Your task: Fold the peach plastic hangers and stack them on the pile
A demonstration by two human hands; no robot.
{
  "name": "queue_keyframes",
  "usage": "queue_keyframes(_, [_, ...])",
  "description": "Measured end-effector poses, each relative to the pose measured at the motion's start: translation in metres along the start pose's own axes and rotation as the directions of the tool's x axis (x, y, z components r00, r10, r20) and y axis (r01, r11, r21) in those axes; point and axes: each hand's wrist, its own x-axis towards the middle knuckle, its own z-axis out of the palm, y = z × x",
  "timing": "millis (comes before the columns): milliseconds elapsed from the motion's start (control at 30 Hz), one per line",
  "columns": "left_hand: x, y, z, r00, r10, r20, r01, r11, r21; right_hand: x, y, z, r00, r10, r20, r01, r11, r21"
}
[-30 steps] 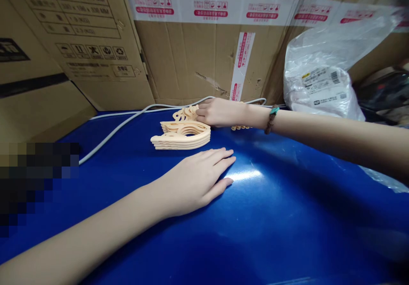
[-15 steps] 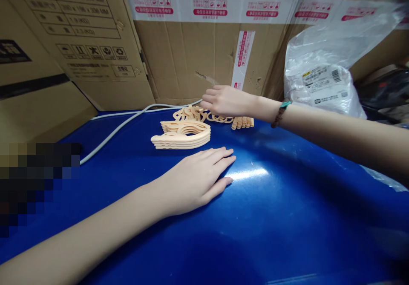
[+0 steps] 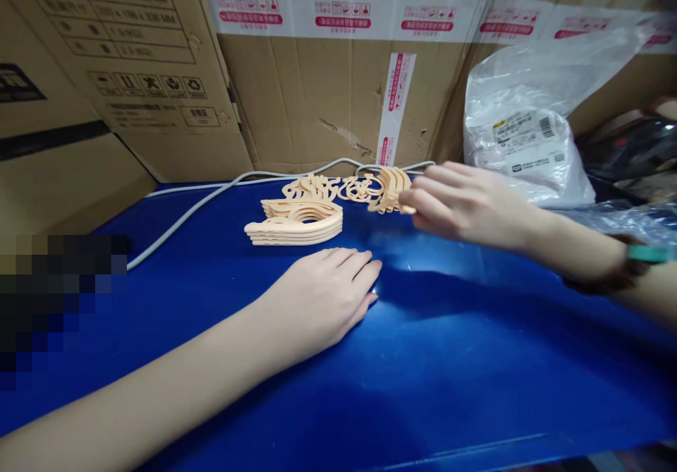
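My left hand rests palm down on the blue tabletop, fingers loosely bent, holding nothing. Just beyond its fingertips lies a neat stack of cream plastic hanger arms. My right hand, blurred by motion, is raised at the right of the cream parts. Its fingers are closed on a small cream plastic piece, mostly hidden by them. Behind the stack are a pile of cream hooks and some looped cream parts. A group of curved cream pieces stands close to my right fingertips.
A white cable runs along the back of the blue table. Cardboard boxes wall off the back and left. At the right back sits a clear plastic bag with a labelled white package inside.
My right hand has come from over the back parts to the right and nearer me, now with a small cream piece. The left hand stays put, its fingers drawn in slightly.
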Motion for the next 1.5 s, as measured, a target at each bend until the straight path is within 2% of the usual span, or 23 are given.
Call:
queue_keyframes(67, [0.001,0.005,-0.002,0.998,-0.053,-0.026,0.054,0.998,0.027,-0.013,-0.016,-0.010,0.997,-0.058,-0.055,0.060,0.998,0.027])
queue_keyframes(133, [0.001,0.007,-0.004,0.994,-0.099,-0.042,0.100,0.995,0.029,-0.023,-0.031,-0.017,0.991,-0.122,-0.062,0.127,0.988,0.083])
queue_keyframes(267, [0.000,0.006,-0.008,0.992,-0.126,-0.016,0.125,0.992,-0.034,-0.031,-0.054,-0.022,0.979,-0.166,-0.115,0.186,0.963,0.197])
queue_keyframes(433, [0.000,0.001,-0.007,0.991,-0.103,0.084,0.115,0.981,-0.156,-0.027,-0.066,-0.026,0.979,-0.171,-0.108,0.194,0.946,0.260])
queue_keyframes(533, [0.000,0.001,-0.007,0.990,-0.111,0.089,0.126,0.975,-0.185,-0.025,-0.067,-0.028,0.987,-0.140,-0.077,0.156,0.949,0.274])
queue_keyframes(733, [0.002,0.001,-0.009,0.992,-0.116,-0.041,0.110,0.985,-0.130,-0.022,-0.059,-0.018,0.995,-0.096,0.022,0.089,0.969,0.230])
queue_keyframes(833, [0.003,0.003,-0.012,0.993,-0.066,-0.097,0.051,0.988,-0.148,-0.018,-0.046,-0.013,0.995,-0.078,0.055,0.058,0.953,0.298])
queue_keyframes(967, [0.004,0.007,-0.015,0.997,0.067,-0.049,-0.077,0.965,-0.252,-0.004,-0.017,-0.004,0.999,0.023,0.046,-0.036,0.958,0.285])
queue_keyframes(1100, [0.004,0.009,-0.013,0.987,0.158,0.021,-0.142,0.935,-0.326,0.020,0.011,0.018,0.961,0.178,0.211,-0.218,0.958,0.185])
queue_keyframes(1300, [0.004,0.002,-0.009,0.997,0.078,-0.012,-0.079,0.972,-0.222,0.058,0.022,0.061,0.912,0.212,0.350,-0.309,0.918,0.250])
queue_keyframes(1500, [0.003,-0.004,-0.006,0.998,0.033,-0.055,-0.037,0.997,-0.072,0.076,0.011,0.075,0.907,0.200,0.370,-0.312,0.910,0.273])
